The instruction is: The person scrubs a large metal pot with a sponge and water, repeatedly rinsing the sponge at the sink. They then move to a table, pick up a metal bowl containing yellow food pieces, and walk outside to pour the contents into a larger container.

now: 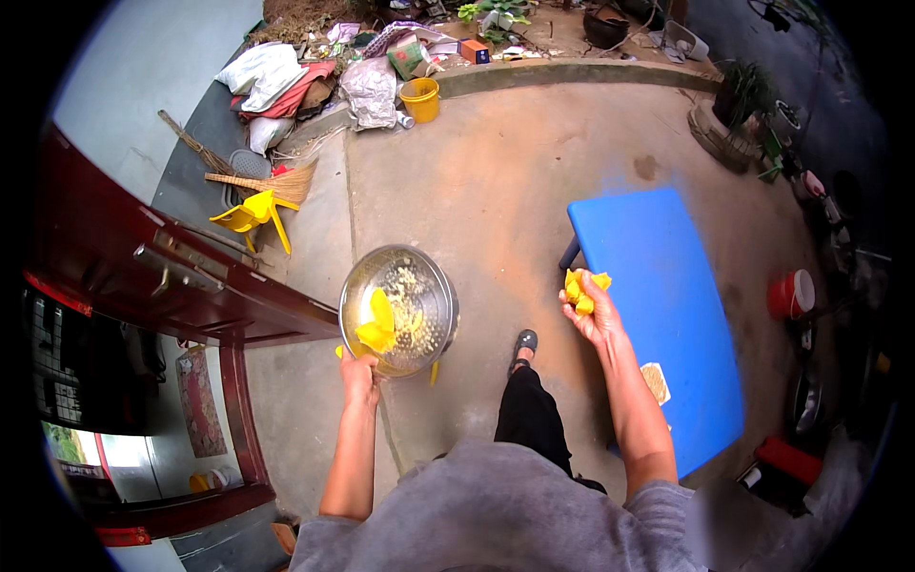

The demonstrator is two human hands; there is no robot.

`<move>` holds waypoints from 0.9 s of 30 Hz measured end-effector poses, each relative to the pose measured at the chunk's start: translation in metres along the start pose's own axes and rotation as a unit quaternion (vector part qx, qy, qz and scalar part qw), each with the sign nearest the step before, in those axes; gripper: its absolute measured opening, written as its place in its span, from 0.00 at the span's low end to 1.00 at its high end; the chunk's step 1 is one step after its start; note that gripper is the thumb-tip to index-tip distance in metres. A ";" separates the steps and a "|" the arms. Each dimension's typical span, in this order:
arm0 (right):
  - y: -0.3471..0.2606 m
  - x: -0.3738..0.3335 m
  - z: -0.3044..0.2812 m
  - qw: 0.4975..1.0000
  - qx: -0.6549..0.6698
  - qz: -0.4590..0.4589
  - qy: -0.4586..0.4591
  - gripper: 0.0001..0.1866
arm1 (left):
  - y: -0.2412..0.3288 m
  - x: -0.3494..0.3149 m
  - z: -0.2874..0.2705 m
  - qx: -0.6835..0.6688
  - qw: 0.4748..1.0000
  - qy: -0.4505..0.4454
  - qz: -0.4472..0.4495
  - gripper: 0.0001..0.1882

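A round steel basin with a dotted, perforated-looking inner wall is at the left of centre. My left hand grips its near rim. Inside lie a larger bright yellow piece and a scatter of small pale yellow bits. Bits of yellow show past the basin's lower edge, most of whatever they belong to being hidden. My right hand is closed around crumpled yellow pieces, held above the left edge of a blue table; I cannot tell exactly what they are.
A tan flat piece lies on the table, beside my right forearm. At the left stand an open dark red door, a broom and a small yellow chair. A yellow bucket stands near piled sacks; a red bucket is far right.
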State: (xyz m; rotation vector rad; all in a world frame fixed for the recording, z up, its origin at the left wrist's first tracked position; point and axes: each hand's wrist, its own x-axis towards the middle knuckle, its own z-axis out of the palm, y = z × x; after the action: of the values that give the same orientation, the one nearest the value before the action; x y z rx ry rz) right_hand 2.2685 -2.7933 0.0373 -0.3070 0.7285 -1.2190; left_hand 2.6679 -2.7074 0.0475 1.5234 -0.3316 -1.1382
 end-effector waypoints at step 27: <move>-0.517 0.642 -0.137 0.922 0.162 -0.334 0.105 0.20 | 0.186 0.618 0.709 0.123 0.991 -0.045 -0.019 0.27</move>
State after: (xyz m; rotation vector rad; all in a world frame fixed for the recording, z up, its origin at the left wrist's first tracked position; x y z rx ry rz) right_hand 1.8970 -3.5417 0.0174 -0.1482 0.6025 -2.0219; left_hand 2.4791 -3.6460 0.0046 1.7027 -0.5221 -1.2334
